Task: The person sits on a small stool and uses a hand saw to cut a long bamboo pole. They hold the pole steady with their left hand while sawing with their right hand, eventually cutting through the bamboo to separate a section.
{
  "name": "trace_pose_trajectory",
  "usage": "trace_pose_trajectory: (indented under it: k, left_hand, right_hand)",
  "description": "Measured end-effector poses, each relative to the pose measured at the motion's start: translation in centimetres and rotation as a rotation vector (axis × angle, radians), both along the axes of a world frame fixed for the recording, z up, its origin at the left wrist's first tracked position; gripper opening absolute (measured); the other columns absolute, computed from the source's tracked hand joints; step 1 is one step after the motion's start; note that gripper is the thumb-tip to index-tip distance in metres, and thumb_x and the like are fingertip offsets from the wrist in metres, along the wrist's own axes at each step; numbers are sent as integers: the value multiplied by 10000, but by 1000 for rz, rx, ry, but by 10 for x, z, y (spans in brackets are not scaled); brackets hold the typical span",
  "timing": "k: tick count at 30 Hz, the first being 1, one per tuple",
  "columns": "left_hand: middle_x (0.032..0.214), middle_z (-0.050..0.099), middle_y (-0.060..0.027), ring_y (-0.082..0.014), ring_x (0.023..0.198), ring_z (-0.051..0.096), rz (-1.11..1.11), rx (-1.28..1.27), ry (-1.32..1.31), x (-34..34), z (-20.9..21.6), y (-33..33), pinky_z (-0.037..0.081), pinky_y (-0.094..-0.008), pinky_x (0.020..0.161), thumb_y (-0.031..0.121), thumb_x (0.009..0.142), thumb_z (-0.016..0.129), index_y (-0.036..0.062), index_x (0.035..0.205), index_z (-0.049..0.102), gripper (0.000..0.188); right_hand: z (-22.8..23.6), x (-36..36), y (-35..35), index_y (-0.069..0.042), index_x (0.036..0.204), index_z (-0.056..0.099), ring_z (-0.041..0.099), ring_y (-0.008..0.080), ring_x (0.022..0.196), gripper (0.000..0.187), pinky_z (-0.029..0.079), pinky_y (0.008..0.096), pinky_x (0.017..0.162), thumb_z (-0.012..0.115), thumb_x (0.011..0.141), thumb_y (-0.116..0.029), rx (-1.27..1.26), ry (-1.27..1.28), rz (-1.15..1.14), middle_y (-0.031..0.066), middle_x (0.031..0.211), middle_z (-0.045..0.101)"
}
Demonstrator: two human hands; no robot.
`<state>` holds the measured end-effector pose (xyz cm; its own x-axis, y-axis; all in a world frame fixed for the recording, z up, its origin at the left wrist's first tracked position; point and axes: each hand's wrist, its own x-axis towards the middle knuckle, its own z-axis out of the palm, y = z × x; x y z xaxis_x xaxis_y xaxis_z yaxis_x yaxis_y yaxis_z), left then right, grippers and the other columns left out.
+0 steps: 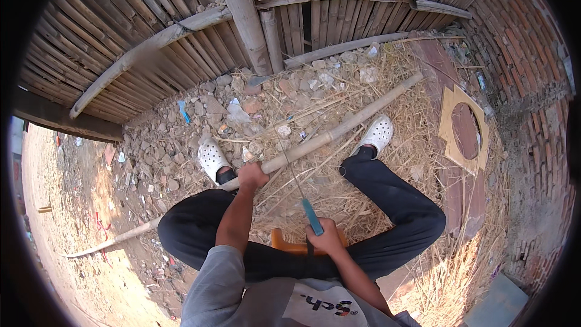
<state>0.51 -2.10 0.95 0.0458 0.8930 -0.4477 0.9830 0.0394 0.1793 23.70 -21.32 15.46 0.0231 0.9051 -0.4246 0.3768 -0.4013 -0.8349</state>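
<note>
A long pale bamboo pole (342, 129) slants across in front of me, its near-left part passing over my left leg. My left hand (252, 175) is closed round it just beside my left shoe. In my right hand (327, 237) is the teal handle of a saw (312, 217). Its thin blade, seen almost edge-on, points away from me and crosses the pole a little to the right of my left hand. Whether the blade has cut into the bamboo is too small to tell.
I sit on an orange stool (279, 241), knees apart, white clogs (379, 135) on either side. Rubble (209, 106) and straw (387, 206) cover the ground. A bamboo fence (187, 54) stands ahead, a brick wall (514, 48) at right. Cardboard with a round hole (448, 122) lies there.
</note>
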Motion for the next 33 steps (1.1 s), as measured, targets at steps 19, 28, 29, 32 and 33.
trace_pose_trajectory:
  k: [19, 28, 29, 32, 33]
  left_hand:
    - [957, 706, -155, -318, 932, 678, -20, -32, -22, 2, 2, -1, 545, -427, 813, 350, 688, 639, 100, 1006, 709, 411]
    - [965, 704, -167, -324, 909, 684, -3, -61, -14, -4, -2, 0, 547, -420, 809, 329, 682, 634, 94, 1000, 713, 403]
    - [968, 704, -169, -325, 916, 683, -5, -53, -28, 0, 3, 4, 546, -420, 814, 321, 682, 630, 94, 1001, 714, 400]
    - [977, 703, -174, -324, 932, 682, 5, -57, -45, 4, 14, -1, 544, -419, 826, 313, 684, 626, 96, 1003, 715, 397]
    - [980, 702, -175, -322, 934, 682, 9, -48, -36, 1, 7, 2, 544, -419, 829, 322, 685, 631, 97, 1003, 716, 399]
  right_hand:
    - [63, 30, -61, 7, 689, 585, 591, 161, 527, 188, 460, 325, 527, 651, 797, -132, -4, 22, -6, 119, 548, 549]
    - [36, 12, -23, -8, 744, 626, 625, 178, 557, 136, 486, 325, 555, 655, 789, -132, -37, -37, 26, 111, 593, 600]
    - [63, 18, -44, -10, 774, 642, 646, 188, 574, 124, 498, 321, 572, 655, 790, -132, -32, 4, 24, 114, 610, 616]
    - [89, 24, -76, -17, 809, 661, 674, 202, 608, 117, 512, 315, 600, 659, 791, -132, -114, 47, 35, 116, 631, 633]
    - [93, 15, -66, -18, 806, 660, 671, 203, 604, 114, 511, 314, 600, 662, 789, -131, -129, 60, 61, 114, 630, 631]
